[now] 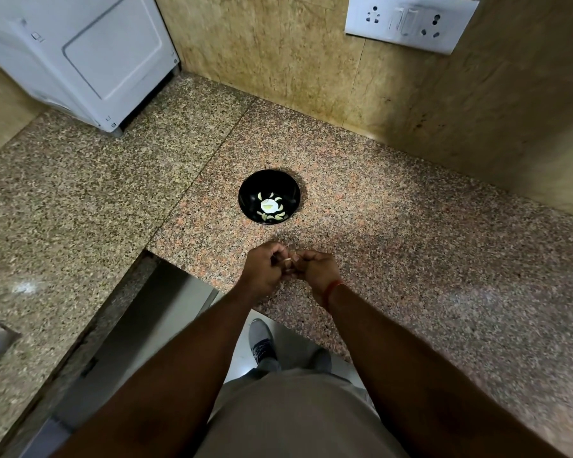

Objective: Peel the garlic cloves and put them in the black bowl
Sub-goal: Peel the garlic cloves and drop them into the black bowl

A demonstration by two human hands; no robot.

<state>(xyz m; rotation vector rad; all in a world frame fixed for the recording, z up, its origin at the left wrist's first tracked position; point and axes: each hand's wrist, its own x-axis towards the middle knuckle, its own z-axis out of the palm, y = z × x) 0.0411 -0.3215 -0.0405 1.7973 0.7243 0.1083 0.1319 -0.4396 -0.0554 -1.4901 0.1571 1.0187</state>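
Observation:
A black bowl (286, 186) stands on the granite counter (394, 226), a little beyond my hands. Several pale garlic cloves (280, 216) lie in it around a white garlic piece (268, 205). My left hand (262, 271) and my right hand (316, 271) meet over the counter's front edge, fingers curled. Between their fingertips they pinch a small garlic clove (287, 260), mostly hidden by the fingers. A red thread circles my right wrist.
A white appliance (90, 57) stands at the back left of the counter. A white socket and switch plate (411, 21) is on the beige wall at the back right. The counter has a step-shaped cut-out at front left, with floor and my shoes below.

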